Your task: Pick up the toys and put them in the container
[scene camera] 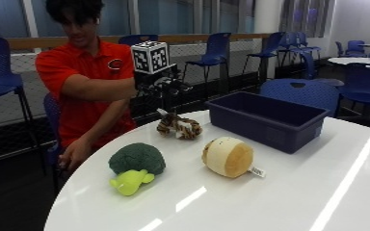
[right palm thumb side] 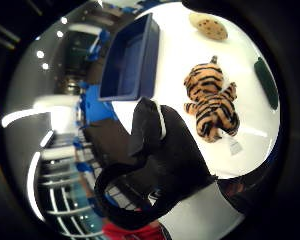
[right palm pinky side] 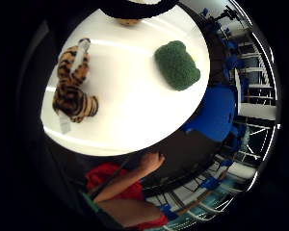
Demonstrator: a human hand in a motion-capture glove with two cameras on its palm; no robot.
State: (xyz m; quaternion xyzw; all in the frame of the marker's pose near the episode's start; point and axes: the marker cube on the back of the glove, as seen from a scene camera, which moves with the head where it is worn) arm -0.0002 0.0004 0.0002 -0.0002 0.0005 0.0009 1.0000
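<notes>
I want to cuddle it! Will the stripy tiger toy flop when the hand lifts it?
Probably. The tiger toy looks like soft plush, lying slumped on the white table, so its legs would likely dangle. It also seems light and unlikely to roll.

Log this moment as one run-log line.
gloved right hand: above tiger toy, holding nothing | blue container: no toys visible inside | broccoli toy, round tan toy: on table

no readable text, labels or numbers
</notes>
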